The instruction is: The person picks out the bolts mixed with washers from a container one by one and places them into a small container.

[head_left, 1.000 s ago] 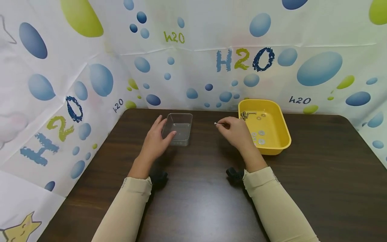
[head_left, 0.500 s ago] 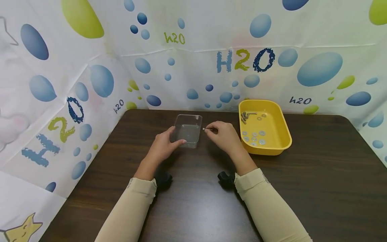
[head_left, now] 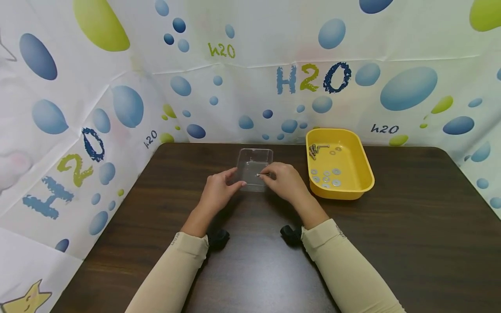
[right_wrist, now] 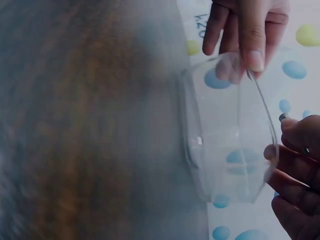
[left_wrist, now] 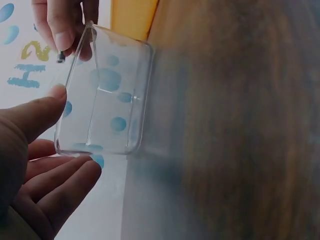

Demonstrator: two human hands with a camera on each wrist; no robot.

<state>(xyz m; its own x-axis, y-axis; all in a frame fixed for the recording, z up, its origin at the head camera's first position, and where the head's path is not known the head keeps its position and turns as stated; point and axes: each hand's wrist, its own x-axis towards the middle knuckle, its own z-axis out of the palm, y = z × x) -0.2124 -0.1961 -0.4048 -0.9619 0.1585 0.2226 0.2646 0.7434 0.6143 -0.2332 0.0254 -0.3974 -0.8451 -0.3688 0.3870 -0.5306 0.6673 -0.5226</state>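
Observation:
A clear plastic box (head_left: 255, 188) stands on the dark table in the head view. My left hand (head_left: 216, 191) holds its left side, the thumb at the near corner and the fingers along the side, as the left wrist view also shows. Over the right part of the box, my right hand (head_left: 287, 182) pinches a small metal bolt (head_left: 259, 174) between thumb and fingertips. The bolt's head (left_wrist: 61, 57) pokes out above the rim in the left wrist view; most of its shank is hidden by the fingers. Inside the box I make out no other parts.
A yellow tray (head_left: 368, 184) stands right of the right hand. It holds several bolts (head_left: 313, 151) at its far left and several flat washers (head_left: 336, 183). A printed sheet with blue drops hangs behind the table (head_left: 411, 243).
The clear box has slid to the right with my left hand on it. My right hand has carried the bolt leftward, from beside the yellow tray to over the box.

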